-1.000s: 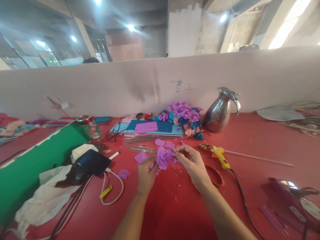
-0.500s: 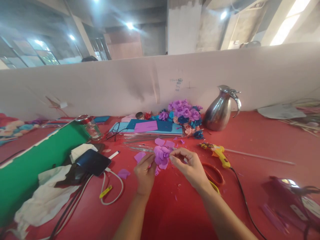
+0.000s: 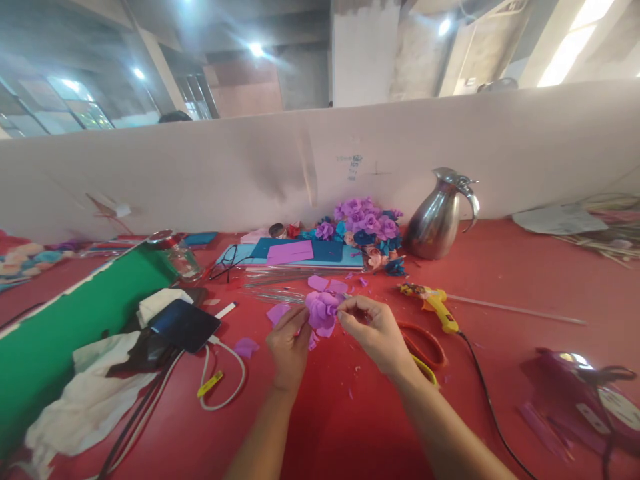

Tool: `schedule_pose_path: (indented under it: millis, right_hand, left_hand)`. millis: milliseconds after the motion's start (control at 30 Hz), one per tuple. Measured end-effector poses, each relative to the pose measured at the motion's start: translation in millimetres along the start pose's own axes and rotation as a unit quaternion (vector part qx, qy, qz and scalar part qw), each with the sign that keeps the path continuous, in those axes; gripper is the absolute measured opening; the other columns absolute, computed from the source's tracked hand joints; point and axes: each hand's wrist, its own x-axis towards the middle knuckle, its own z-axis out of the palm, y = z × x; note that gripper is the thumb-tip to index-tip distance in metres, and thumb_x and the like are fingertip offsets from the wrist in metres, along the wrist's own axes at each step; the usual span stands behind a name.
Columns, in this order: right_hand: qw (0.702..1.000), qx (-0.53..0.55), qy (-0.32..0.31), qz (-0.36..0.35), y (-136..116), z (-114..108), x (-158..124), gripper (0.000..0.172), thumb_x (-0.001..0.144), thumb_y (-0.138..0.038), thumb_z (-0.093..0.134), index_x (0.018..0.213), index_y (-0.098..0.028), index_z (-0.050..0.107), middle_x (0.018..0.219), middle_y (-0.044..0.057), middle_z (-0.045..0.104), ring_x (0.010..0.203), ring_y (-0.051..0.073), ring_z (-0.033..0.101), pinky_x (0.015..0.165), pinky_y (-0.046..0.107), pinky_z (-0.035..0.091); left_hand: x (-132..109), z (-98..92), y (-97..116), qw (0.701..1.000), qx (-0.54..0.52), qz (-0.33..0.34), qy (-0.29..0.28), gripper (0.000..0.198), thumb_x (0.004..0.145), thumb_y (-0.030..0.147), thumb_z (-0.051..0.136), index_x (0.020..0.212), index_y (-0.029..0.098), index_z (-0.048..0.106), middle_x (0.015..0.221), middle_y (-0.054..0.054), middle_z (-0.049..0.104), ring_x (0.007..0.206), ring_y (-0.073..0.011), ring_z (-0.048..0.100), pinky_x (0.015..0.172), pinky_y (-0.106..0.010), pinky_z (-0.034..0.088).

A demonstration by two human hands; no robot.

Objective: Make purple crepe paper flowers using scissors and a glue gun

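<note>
A purple paper flower [image 3: 321, 311] with layered petals is held between my two hands over the red table. My left hand [image 3: 290, 340] pinches it from the left, fingers closed at its edge. From the other side my right hand [image 3: 375, 333] grips its right edge between thumb and forefinger. Loose purple petals [image 3: 327, 284] lie just behind the flower, and another petal [image 3: 245, 347] rests to the left. Scissors with red and yellow handles [image 3: 430, 345] lie partly under my right forearm.
A yellow glue gun [image 3: 437, 308] with a trailing cord lies at right. Behind stand a steel jug [image 3: 439, 217] and a heap of paper flowers [image 3: 367, 223]. At left are a phone [image 3: 185, 325] with a white cable, crumpled tissue [image 3: 100, 393], a glass jar [image 3: 180, 257] and a green board [image 3: 90, 333].
The whole view has shifted slightly. Both hands keep their hold on the purple flower, with hardly any visible movement of the fingers.
</note>
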Motion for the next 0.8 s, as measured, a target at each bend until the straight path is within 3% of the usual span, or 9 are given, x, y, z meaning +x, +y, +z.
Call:
schedule_pose_path:
  millis: [267, 800]
  right_hand:
    - [0.998, 0.052, 0.0, 0.027, 3, 5, 0, 0.014, 0.07, -0.029, 0.058, 0.068, -0.016, 0.063, 0.062, 0.0, 0.057, 0.059, 0.012, 0.046, 0.055, 0.023, 0.036]
    - [0.997, 0.054, 0.041, 0.025, 0, 9, -2, 0.015, 0.069, -0.031, 0.059, 0.067, -0.016, 0.064, 0.06, 0.0, 0.058, 0.056, 0.012, 0.048, 0.054, 0.023, 0.039]
  left_hand:
    - [2, 0.1, 5, 0.995, -0.046, -0.082, -0.044, 0.016, 0.081, 0.025, 0.065, 0.087, 0.02, 0.079, 0.09, -0.007, 0.077, 0.081, -0.0207, 0.072, 0.076, -0.031, 0.057]
    - [6, 1.0, 12, 0.986, -0.086, -0.113, -0.086, 0.017, 0.082, 0.027, 0.064, 0.087, 0.022, 0.079, 0.089, -0.006, 0.077, 0.079, -0.0201, 0.069, 0.073, -0.031, 0.055]
